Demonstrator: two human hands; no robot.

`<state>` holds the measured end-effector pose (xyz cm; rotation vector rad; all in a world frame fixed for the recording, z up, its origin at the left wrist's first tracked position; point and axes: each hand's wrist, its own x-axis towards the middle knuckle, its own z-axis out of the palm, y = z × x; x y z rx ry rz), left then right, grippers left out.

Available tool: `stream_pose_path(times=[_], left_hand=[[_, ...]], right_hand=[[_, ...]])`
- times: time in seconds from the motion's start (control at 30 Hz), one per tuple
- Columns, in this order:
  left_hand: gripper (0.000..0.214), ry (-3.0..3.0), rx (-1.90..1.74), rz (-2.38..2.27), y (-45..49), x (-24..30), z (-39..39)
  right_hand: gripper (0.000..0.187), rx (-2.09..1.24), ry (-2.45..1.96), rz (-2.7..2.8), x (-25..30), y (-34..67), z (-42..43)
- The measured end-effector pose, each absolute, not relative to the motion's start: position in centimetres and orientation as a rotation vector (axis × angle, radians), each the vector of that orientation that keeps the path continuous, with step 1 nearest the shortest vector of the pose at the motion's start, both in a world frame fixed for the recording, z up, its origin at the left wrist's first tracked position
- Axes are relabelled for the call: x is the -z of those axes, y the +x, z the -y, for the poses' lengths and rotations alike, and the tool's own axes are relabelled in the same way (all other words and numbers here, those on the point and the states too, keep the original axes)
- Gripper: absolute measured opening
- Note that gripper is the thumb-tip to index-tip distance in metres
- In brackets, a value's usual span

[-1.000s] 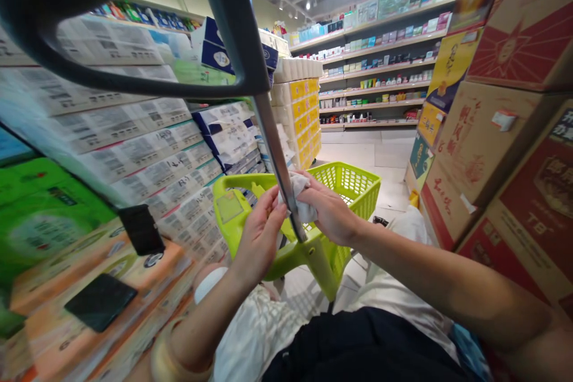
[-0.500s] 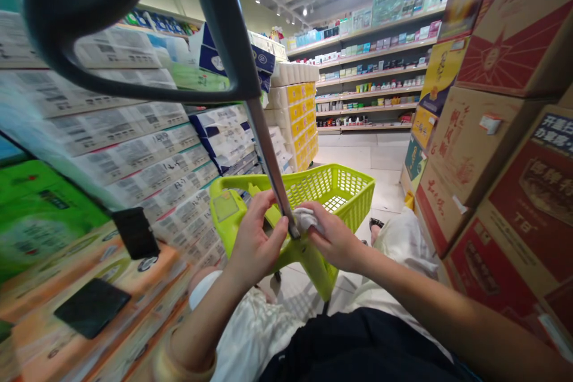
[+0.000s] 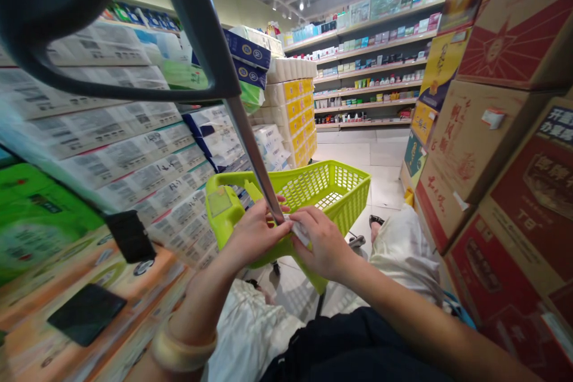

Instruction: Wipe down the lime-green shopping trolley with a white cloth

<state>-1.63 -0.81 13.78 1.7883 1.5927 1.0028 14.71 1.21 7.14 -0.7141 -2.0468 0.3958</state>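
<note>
A lime-green shopping basket on wheels (image 3: 320, 191) stands in front of my knees. Its metal handle pole (image 3: 256, 158) slants up to a dark grey grip (image 3: 188, 94) at the upper left. My left hand (image 3: 257, 227) is closed round the lower end of the pole, the thumb pointing right. Close beside it, my right hand (image 3: 320, 239) pinches a crumpled white wipe (image 3: 301, 231) against the foot of the pole. The wipe is partly hidden by the right fingers.
Stacked cartons (image 3: 474, 143) rise on the right, and wrapped paper packs (image 3: 116, 113) on the left. A phone (image 3: 129, 236) and a dark flat object (image 3: 87, 313) lie on orange packs (image 3: 40, 334) at lower left. Stocked shelves (image 3: 371, 65) stand at the back.
The pole and basket have shifted slightly left in view. My right hand has turned, its fingers now reaching over the wipe beside the pole; my left hand stays at the pole.
</note>
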Motion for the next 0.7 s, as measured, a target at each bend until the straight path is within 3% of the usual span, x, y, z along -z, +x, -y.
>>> stream_pose_path(times=[0.33,0.4,0.6,0.7], left_hand=[[0.030,1.853,-0.777,-1.628,-1.7,-13.8,0.5],[0.024,1.901,-0.754,-1.617,-1.5,-14.2,0.7],[0.023,1.977,-0.694,-1.604,-1.2,-15.4,1.1],[0.019,1.984,-0.756,-1.535,-1.5,-15.2,1.0]], right_hand=[[0.062,-0.282,-0.740,1.895,-7.9,16.5,0.4],[0.057,-0.219,-0.732,1.886,-9.0,16.5,0.8],[0.015,-0.215,-0.663,1.915,-11.0,15.4,2.0],[0.008,-0.157,-0.647,1.903,-10.7,14.8,2.1]])
